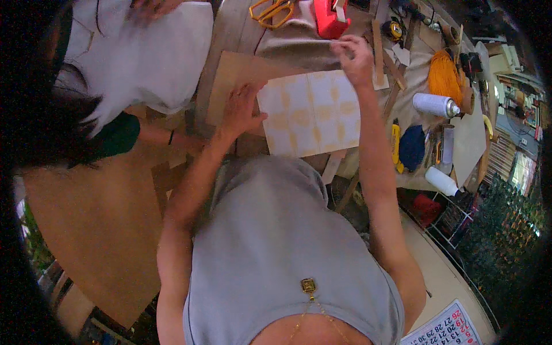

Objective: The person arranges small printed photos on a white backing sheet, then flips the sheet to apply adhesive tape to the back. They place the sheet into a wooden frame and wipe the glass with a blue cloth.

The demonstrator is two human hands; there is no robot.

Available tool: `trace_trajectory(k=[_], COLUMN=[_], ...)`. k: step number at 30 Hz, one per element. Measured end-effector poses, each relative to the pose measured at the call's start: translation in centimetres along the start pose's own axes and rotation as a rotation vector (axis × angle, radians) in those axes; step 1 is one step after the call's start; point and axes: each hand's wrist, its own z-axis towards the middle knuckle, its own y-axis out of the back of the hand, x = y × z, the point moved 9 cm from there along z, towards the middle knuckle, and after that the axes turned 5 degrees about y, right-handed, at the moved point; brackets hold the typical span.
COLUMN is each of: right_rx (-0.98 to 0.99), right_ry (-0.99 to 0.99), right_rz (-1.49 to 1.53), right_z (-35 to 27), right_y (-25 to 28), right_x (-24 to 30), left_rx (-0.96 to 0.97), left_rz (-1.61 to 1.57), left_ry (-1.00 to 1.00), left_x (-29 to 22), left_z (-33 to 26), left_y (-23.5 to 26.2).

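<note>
A white sheet with a yellowish patchy pattern and a fold line down it (310, 112) lies in front of me, partly over a piece of brown cardboard (221, 83). My left hand (241, 108) rests at the sheet's left edge, its fingers stretched and the thumb apart. Above the sheet's upper right corner is my right hand (355, 56), the fingertips pinched together. Whatever is between them, if anything, is too small to make out. Just beyond those fingertips stands a red tape dispenser (332, 18). Yellow-handled scissors (272, 12) lie to its left.
At the right lie orange cord (444, 75), a spray can (434, 106), a yellow cutter (395, 146), a white bottle (441, 181) and a tape measure (395, 29). Another person's arm (158, 137) reaches in from the left, beside a white sheet (167, 57) and large brown board (98, 213).
</note>
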Motion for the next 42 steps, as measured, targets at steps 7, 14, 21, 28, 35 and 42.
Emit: trace_trajectory(k=[7, 14, 21, 28, 35, 42], right_rx=[0.337, 0.444, 0.419, 0.371, 0.346, 0.401], right_ry=[-0.572, -0.512, -0.494, -0.475, -0.389, -0.465], right_rz=[0.408, 0.294, 0.28, 0.312, 0.241, 0.231], right_z=[-11.0, -11.9, -10.7, -10.4, -10.4, -10.2], right_y=[-12.0, -13.3, -13.9, -14.9, -16.2, -16.0], right_x=[5.4, 8.5, 8.7, 9.7, 8.6, 9.1], left_rx=[-0.083, -0.064, -0.053, -0.153, -0.027, -0.066], left_rz=[-0.08, -0.12, -0.051, -0.034, -0.025, -0.064], left_ry=[-0.068, -0.027, 0.004, -0.054, 0.04, 0.001], left_x=[0.2, 1.5, 0.3, 0.2, -0.2, 0.1], left_z=[-0.3, 0.4, -0.4, -0.8, -0.5, -0.5], left_y=[0.6, -1.3, 0.7, 0.9, 1.0, 0.6])
